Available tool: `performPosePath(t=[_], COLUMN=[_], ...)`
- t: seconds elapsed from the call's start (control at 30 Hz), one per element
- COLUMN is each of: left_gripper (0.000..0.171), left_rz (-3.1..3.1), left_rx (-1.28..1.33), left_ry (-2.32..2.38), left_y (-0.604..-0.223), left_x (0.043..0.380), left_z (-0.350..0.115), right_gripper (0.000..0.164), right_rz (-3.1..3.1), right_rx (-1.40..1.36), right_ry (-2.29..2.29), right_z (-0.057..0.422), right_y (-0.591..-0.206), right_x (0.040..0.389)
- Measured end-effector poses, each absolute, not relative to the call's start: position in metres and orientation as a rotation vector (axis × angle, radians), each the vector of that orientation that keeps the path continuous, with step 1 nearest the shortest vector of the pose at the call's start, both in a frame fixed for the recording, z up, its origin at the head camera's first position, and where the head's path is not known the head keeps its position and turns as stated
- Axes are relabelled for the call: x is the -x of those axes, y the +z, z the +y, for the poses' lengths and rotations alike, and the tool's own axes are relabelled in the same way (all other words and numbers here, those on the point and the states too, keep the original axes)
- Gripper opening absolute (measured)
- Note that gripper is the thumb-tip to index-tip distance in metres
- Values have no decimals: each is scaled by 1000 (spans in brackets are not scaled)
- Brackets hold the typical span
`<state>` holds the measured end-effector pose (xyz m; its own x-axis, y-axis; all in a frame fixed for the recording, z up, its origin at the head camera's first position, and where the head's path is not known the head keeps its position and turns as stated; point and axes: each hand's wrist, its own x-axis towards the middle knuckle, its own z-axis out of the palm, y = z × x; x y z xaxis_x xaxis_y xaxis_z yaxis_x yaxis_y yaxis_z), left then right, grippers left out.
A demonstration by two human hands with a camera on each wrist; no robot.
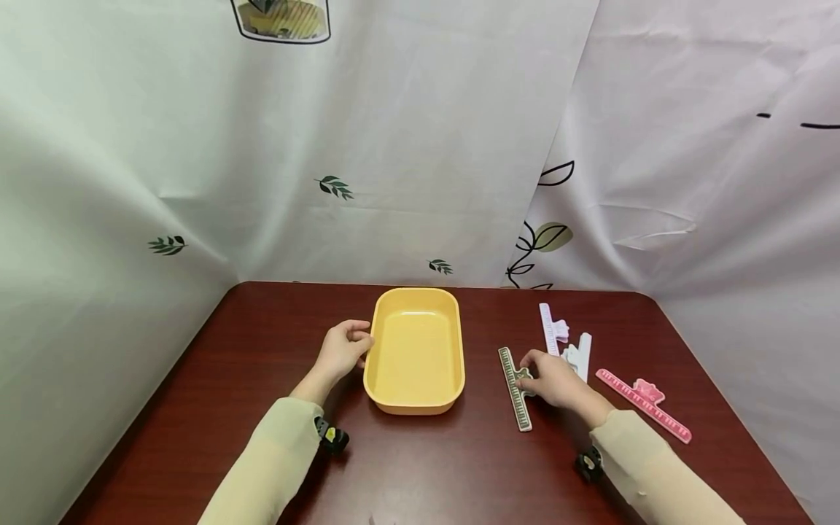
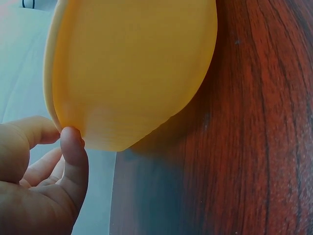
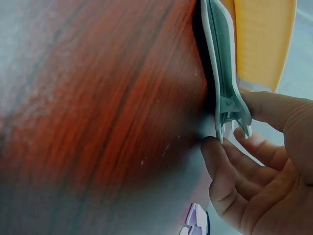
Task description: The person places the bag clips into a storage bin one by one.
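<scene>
A yellow rectangular tray (image 1: 379, 394) with rounded corners sits mid-table. My left hand (image 1: 344, 350) is at its left side, and in the left wrist view the thumb and a finger (image 2: 73, 142) pinch the tray's rim. To the right of the tray lies a green ruler-shaped clip (image 1: 515, 386) with a ruler-marked bar. My right hand (image 1: 551, 378) holds the clip by its handle end, with fingers on both sides of it in the right wrist view. Seen edge-on there, the clip (image 3: 222, 54) has its long bar close over the wood.
Farther right on the dark red table (image 1: 420, 467) lie more ruler clips: a lilac one (image 1: 548, 328), a white one (image 1: 584, 354) and a pink one (image 1: 643, 405). White patterned cloth (image 1: 420, 146) hangs behind the table and along both sides.
</scene>
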<state>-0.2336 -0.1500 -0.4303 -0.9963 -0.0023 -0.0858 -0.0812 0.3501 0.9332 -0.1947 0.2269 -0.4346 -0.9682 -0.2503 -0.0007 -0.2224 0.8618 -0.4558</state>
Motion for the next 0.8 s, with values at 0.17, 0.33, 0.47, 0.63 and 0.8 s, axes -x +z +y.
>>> performPosePath(t=[0.17, 0.33, 0.47, 0.63, 0.8], left_gripper=[39, 39, 39, 39, 39], left_rz=[2509, 2510, 2512, 2508, 2505], left_rx=[87, 91, 92, 97, 100], left_ry=[1767, 1776, 1784, 1786, 1799], left_y=[-430, -430, -430, -431, -431], left_x=[233, 233, 233, 233, 233], left_z=[-149, -150, -150, -150, -150], right_gripper=[26, 25, 24, 22, 20], right_rz=[2964, 2939, 2937, 2928, 2930], right_rx=[371, 365, 362, 365, 366], right_ry=[-748, -796, -815, -837, -849], right_z=[227, 227, 227, 226, 226], right_y=[-435, -435, -435, -435, -435], right_x=[196, 199, 199, 198, 198])
